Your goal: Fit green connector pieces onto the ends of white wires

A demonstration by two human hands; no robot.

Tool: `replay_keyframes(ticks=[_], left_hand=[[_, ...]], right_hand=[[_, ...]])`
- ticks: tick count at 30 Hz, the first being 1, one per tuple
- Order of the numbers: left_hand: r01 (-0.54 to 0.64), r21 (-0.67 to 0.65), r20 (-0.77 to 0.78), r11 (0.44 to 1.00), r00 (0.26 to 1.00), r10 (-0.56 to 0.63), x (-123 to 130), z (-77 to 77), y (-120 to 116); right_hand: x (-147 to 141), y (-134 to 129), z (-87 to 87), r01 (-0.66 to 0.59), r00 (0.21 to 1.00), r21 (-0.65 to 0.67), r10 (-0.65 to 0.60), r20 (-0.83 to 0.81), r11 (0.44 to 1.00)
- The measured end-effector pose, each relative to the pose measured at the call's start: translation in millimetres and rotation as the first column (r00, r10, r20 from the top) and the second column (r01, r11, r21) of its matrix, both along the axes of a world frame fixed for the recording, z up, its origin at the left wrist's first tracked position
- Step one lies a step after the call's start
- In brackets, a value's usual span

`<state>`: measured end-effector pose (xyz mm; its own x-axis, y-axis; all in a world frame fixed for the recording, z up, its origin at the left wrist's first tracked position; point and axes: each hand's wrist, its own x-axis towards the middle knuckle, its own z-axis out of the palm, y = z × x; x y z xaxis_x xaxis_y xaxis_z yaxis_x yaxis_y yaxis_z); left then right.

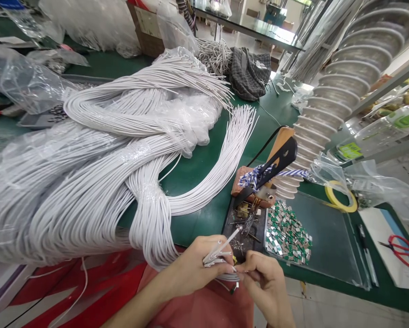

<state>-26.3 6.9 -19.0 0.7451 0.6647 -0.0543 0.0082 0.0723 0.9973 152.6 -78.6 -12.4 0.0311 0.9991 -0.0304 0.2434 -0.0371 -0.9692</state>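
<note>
Left hand [190, 269]: gripping white cable ends [218, 255]
Right hand [264, 287]: pinched narrow beside them, hold unclear
Cable bundle [149, 223]: runs away up-left, nearer left hand

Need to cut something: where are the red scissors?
Head view, lower right: the red-handled scissors lie on a white sheet, right of the clear tray.

Left hand [190, 266] gripping, right hand [264, 284] curled

Green workbench [197, 223]: white cable bundles [70, 205], clear tray [327, 237], yellow tape roll [341, 208], plaid cloth [248, 75].
</note>
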Motion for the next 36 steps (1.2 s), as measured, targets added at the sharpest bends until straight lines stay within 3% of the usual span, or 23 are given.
replay_keyframes(ticks=[4, 10, 17, 20, 23, 26, 28, 30, 31, 33, 36], left_hand=[[-0.008, 0.024, 0.012, 1.0, 1.0, 0.008, -1, -3.9, 2], [-0.057, -0.049, 0.03, 0.997, 0.998, 0.058, 1, 5.4, 5], [-0.062, -0.057, 0.019, 0.996, 0.998, 0.063, 0, 3.7, 4], [-0.036, -0.032, -0.001, 0.999, 0.999, 0.036, -2, 1.6, 4], [-0.021, -0.009, -0.058, 1.0, 0.998, 0.021, -3, 2.3, 4], [0.019, -0.026, -0.143, 0.999, 0.989, -0.023, -4, 4.1, 4], [0.037, -0.034, -0.177, 0.999, 0.983, -0.042, -5, 4.2, 5], [0.039, -0.033, -0.189, 0.999, 0.981, -0.045, -6, 3.1, 5], [0.039, -0.033, -0.191, 0.999, 0.981, -0.044, -6, 2.0, 4], [0.045, -0.038, -0.188, 0.998, 0.981, -0.051, -6, -0.9, 4], [0.063, -0.025, -0.174, 0.998, 0.983, -0.066, -6, -6.5, 2]], right_hand=[[-3, -3, -7.2, 0.058, 0.998, 0.039, -0.057, -0.016, 0.998], [1, -6, -11.8, 0.088, 0.996, -0.04, -0.088, 0.0, 0.995], [3, -3, -10.8, 0.11, 0.994, 0.024, -0.11, 0.012, 0.994], [-1, -6, -7.3, 0.174, 0.984, 0.043, -0.175, 0.02, 0.984], [9, -11, 3.2, 0.33, 0.936, 0.053, -0.334, 0.108, 0.942], [58, -16, 15.6, 0.562, 0.745, 0.144, -0.574, 0.339, 0.815], [112, -19, 22.1, 0.679, 0.468, 0.246, -0.666, 0.581, 0.691], [175, -23, 27.3, 0.699, 0.104, 0.346, -0.567, 0.817, 0.627], [205, -26, 29.6, 0.718, 0.014, 0.362, -0.532, 0.846, 0.595], [259, -31, 34.1, 0.743, -0.082, 0.372, -0.475, 0.876, 0.557], [315, -36, 39.0, 0.749, -0.113, 0.316, -0.357, 0.927, 0.583]])
